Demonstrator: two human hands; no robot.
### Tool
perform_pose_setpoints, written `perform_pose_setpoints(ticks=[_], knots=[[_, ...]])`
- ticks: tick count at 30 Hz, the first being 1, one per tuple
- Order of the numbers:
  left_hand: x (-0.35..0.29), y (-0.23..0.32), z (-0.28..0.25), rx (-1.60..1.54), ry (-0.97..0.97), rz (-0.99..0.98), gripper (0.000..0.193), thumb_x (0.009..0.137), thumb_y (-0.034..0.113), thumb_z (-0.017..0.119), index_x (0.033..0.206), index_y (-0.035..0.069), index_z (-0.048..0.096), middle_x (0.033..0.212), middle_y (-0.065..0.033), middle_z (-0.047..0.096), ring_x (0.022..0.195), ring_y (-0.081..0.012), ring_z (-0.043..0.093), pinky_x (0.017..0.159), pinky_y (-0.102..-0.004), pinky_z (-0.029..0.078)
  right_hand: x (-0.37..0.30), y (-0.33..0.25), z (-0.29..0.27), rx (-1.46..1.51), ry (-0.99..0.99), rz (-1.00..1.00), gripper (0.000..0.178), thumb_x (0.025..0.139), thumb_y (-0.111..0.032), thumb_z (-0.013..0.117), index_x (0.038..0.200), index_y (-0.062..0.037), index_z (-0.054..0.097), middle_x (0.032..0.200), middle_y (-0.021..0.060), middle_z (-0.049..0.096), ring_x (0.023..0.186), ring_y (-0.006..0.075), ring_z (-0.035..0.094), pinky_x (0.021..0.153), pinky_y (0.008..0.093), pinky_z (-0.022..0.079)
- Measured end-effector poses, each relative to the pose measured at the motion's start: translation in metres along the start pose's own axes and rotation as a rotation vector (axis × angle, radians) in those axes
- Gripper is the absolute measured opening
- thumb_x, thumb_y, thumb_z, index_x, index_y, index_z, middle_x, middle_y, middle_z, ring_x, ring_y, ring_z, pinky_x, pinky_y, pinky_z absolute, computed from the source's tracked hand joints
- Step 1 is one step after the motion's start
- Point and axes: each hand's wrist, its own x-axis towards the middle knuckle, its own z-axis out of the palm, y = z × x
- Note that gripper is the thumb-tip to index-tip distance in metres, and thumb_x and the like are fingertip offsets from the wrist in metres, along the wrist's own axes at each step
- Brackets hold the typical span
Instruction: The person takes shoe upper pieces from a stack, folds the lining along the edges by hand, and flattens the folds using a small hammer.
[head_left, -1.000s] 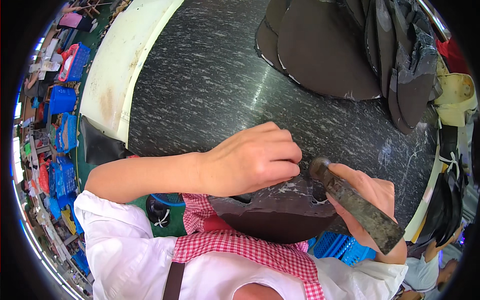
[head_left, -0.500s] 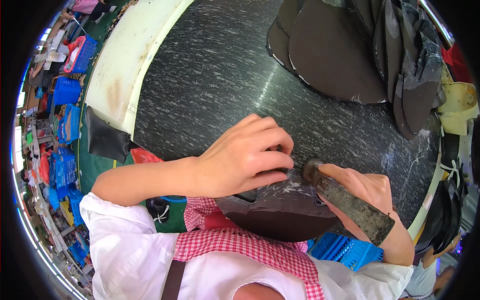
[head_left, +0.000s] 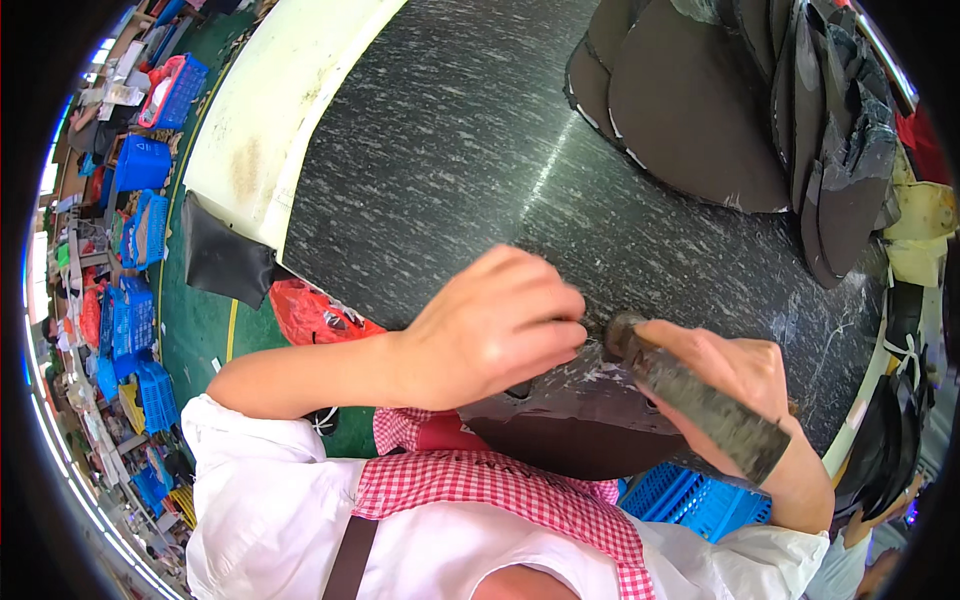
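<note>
A dark brown sheet piece (head_left: 580,448), like leather, lies at the table's near edge, its near part hanging over toward my apron. Along its far edge my left hand (head_left: 505,325) is closed, with fingers bent and tips together on the edge; the fingertips are partly hidden and slightly blurred. My right hand (head_left: 735,370) grips a hammer with a worn grey metal head (head_left: 705,408). Its round face sits low by the piece's far edge, just right of my left fingers, and its flat end slants toward me. The handle is hidden. A small dark hole shows in the piece below my left hand.
The dark speckled tabletop (head_left: 430,150) has a pale rim (head_left: 275,130) at left. Stacked dark brown pieces (head_left: 690,110) lie at the far right. A red plastic bag (head_left: 310,312) and black flap (head_left: 225,250) hang at the left edge. Blue baskets (head_left: 695,500) stand below the near right edge.
The whole view has shifted a little, showing more of the red bag. My left hand has drawn slightly closer over the piece's edge and blurs. The hammer stays almost in place.
</note>
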Motion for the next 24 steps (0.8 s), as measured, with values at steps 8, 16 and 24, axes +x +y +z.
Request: perform_pose_setpoints(ticks=[8,16,24], knots=[[0.001,0.012,0.007,0.178,-0.128,0.089,0.02,0.072,0.015,0.065,0.088,0.003,0.066,0.088,-0.0079,0.06,0.08,-0.0229,0.059,0.073,-0.0372,0.05,0.005,-0.003,-0.007,0.034,-0.058,0.028,0.049,0.072,-0.005,0.071,0.12,-0.0021,0.062,0.073,0.0088,0.062,0.064,0.0271,0.067,0.054,0.0352,0.051],[0.077,-0.039,0.011,0.123,-0.193,0.586,0.019,0.071,0.011,0.071,0.086,0.004,0.063,0.083,-0.0048,0.055,0.078,-0.0233,0.055,0.083,-0.0375,0.048,-0.014,0.0,-0.013,0.139,0.142,0.24,0.036,0.074,-0.002,0.079,0.109,-0.0033,0.069,0.092,0.015,0.071,0.072,0.0266,0.072,0.063,0.0313,0.055],[0.053,-0.048,0.004,-0.099,-0.114,0.293,0.024,0.077,0.015,0.076,0.098,0.009,0.068,0.099,-0.0043,0.064,0.091,-0.0219,0.06,0.087,-0.0412,0.045,-0.006,0.002,-0.019,0.135,0.198,0.322,0.027,0.082,-0.007,0.073,0.108,-0.0006,0.068,0.09,0.0135,0.072,0.074,0.0264,0.072,0.069,0.0313,0.054]])
